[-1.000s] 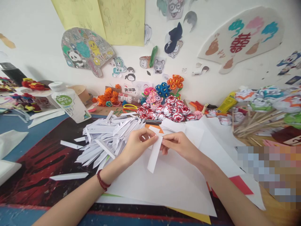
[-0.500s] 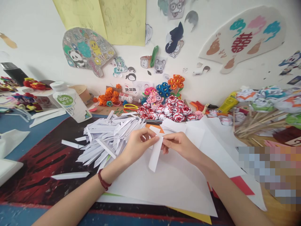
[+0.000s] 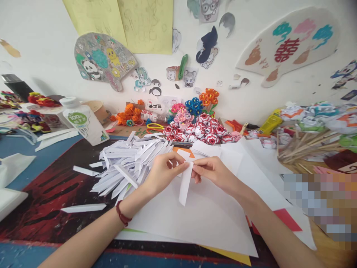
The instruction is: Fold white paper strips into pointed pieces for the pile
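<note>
A white paper strip [image 3: 185, 188] is pinched between my two hands, its lower end hanging down over a large white sheet [image 3: 206, 219]. My left hand [image 3: 164, 169] grips it between thumb and fingers from the left. From the right, the thumb and index finger of my right hand [image 3: 213, 169] close on the same strip near its upper part. Part of the strip's top shows beyond the fingers; the fold there is partly hidden. Left of my hands lies a heap of folded white paper strips [image 3: 122, 160], with a single folded strip [image 3: 83, 208] apart from it.
A white bottle [image 3: 85, 123] leans at the left back. Red-and-white paper flowers [image 3: 206, 130] line the back, near orange flowers [image 3: 128, 114]. Wooden sticks [image 3: 304, 147] lie at the right. A red paper piece [image 3: 287, 220] sits beneath my right forearm.
The lower end of the paper strip has swung slightly to the right and hangs a little straighter. Both hands stay in nearly the same place.
</note>
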{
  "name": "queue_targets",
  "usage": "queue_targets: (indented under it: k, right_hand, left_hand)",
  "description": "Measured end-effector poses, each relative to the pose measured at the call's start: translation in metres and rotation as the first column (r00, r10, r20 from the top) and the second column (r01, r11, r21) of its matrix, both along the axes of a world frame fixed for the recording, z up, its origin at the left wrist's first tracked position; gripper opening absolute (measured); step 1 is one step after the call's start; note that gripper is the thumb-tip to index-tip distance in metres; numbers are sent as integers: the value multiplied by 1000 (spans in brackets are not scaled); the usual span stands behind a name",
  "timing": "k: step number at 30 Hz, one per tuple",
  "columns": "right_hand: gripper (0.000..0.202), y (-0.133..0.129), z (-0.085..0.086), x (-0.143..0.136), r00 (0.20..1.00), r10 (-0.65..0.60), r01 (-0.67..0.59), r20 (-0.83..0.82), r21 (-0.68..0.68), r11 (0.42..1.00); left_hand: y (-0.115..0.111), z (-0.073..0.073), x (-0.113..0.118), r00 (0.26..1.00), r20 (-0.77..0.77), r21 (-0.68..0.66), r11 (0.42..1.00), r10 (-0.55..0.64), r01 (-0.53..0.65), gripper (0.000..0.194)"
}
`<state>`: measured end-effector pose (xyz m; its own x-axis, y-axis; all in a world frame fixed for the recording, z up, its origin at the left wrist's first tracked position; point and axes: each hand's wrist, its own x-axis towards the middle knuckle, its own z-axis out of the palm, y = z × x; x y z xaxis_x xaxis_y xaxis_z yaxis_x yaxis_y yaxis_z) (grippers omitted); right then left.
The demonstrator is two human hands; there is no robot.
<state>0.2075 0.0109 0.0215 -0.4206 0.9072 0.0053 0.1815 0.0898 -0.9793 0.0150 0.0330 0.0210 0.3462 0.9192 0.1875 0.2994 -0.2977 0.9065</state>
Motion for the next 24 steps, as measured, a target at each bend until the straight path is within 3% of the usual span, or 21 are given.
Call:
queue_targets:
  k: [12, 24]
  right_hand:
    - [31, 0, 1, 0, 999, -34, 35, -28, 25, 999]
    - [30, -1, 1, 0, 992, -62, 60, -111, -23, 998]
  left_hand:
    - [0, -2, 0, 1000, -6, 24, 1000, 14, -13, 19]
    - [2, -5, -1, 947, 305, -164, 973, -104, 159, 23]
